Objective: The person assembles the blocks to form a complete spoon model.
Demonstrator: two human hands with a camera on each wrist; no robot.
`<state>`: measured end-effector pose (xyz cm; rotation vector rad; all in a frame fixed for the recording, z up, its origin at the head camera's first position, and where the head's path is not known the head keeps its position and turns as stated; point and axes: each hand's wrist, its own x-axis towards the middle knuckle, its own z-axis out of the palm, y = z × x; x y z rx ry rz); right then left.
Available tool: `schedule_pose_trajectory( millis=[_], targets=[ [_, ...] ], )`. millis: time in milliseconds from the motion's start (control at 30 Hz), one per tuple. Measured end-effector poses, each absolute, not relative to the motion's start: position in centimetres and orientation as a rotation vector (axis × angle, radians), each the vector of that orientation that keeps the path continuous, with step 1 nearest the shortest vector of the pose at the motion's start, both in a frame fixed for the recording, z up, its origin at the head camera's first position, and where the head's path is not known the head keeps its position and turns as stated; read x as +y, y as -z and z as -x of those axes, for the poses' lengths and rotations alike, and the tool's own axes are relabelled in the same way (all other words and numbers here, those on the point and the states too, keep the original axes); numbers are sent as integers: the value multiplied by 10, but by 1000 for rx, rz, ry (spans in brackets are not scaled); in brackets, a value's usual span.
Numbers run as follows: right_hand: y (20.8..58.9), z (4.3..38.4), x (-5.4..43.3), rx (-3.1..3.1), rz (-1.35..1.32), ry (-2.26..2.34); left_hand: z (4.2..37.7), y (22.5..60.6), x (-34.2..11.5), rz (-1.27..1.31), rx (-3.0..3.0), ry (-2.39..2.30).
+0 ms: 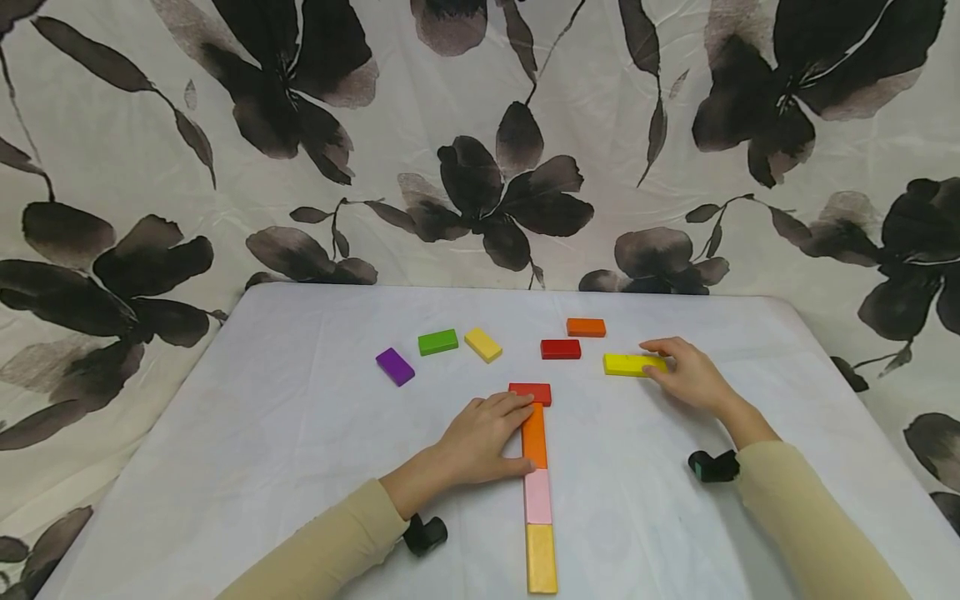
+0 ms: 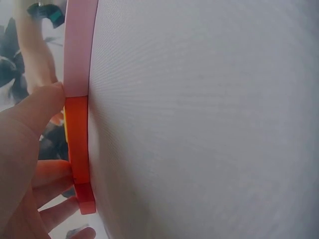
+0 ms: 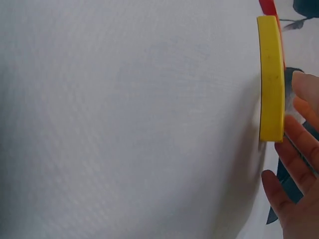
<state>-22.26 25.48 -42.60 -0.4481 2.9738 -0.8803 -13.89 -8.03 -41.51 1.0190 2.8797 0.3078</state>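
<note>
My left hand rests at a row of blocks, its fingers outstretched. Its fingertips touch around where the red block meets the orange block. The thumb lies near the joint between the orange block and the pink block; a golden-yellow block forms the row's near end. At the right end of a long yellow block is my right hand, fingers spread and thumb apart. In the right wrist view that yellow block stands beside the fingertips; whether they touch it I cannot tell.
Behind the row lie loose blocks: purple, green, pale yellow, a second red and a second orange. A white cloth covers the table. Black wrist cameras sit below both wrists.
</note>
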Motion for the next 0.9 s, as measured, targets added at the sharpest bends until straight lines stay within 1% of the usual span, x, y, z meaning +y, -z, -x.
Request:
schedule_pose_trajectory(
  millis=[233,900],
  targets=[
    [434,224,257,2994,457,863,139,414,-80,-1021,2878,-311],
    [438,226,259,2996,464,770,139,414,-81,-1030,2876,-327]
  ],
)
